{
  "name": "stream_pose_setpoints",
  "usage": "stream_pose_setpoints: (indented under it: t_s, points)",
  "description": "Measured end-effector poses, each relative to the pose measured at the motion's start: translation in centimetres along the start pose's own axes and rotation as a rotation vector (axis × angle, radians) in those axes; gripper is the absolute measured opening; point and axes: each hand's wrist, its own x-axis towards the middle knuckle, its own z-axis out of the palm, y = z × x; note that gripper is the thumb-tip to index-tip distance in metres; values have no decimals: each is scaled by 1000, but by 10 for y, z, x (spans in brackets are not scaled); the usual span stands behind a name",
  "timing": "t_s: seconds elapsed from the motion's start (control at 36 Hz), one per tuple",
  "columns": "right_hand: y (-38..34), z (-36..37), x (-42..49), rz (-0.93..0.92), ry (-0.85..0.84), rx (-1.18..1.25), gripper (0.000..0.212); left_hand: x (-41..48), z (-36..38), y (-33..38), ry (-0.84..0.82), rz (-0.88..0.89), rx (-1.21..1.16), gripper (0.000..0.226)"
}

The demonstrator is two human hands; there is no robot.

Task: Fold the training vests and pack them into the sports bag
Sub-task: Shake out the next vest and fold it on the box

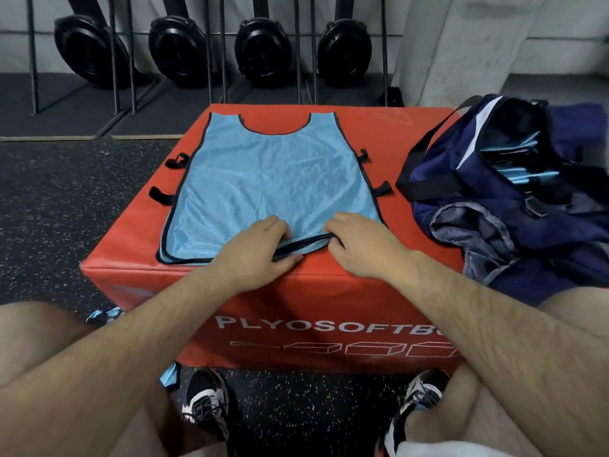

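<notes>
A light blue mesh training vest (273,179) with black trim lies flat on a red foam plyo box (412,245), neck hole at the far side. My left hand (260,249) and my right hand (359,245) both pinch the vest's near bottom hem, which is lifted slightly between them. A navy sports bag (534,206) stands open on the box's right side, with several folded blue vests (514,159) inside.
More blue vest fabric (105,315) hangs by my left knee and another piece (170,377) lies near my left shoe. Black rowing machines (184,51) stand upright on racks along the far wall. Speckled rubber floor (66,209) surrounds the box.
</notes>
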Motion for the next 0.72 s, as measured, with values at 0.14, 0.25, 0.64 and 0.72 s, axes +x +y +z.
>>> stream_pose_setpoints:
  t_s: [0.14,0.25,0.64,0.72]
  points:
    - [7,-6,0,5,31,-49,21,-2,-13,-13,-25,3,86,30]
    - [17,-12,-2,37,31,3,16,-11,-26,-36,-24,-48,119,41]
    - [48,-41,-4,193,136,126,13,-42,-90,-93,85,-367,37,8]
    - [49,-52,-3,204,153,223,8,-43,-101,-95,142,-369,-28,11]
